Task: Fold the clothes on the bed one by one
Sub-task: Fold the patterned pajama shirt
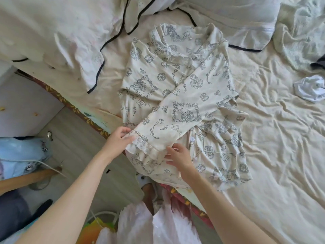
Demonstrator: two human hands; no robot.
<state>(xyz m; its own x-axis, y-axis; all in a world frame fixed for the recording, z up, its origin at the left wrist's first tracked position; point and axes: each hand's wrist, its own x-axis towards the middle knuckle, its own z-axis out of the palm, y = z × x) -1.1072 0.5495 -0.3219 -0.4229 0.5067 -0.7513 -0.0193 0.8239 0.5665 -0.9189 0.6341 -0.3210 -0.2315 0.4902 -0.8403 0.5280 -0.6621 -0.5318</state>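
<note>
A cream pyjama top with a grey-blue print and lace collar lies spread on the bed, collar away from me. One long sleeve is folded diagonally across its front, the lace cuff near the bed's edge. My left hand pinches the cuff at its left corner. My right hand rests on the cuff's right end with fingers spread and nearly straight.
The cream bed sheet lies wrinkled to the right. A black-piped duvet is heaped at the back left. Crumpled clothes lie at the far right, with a small white garment below them. Plastic bags sit on the floor.
</note>
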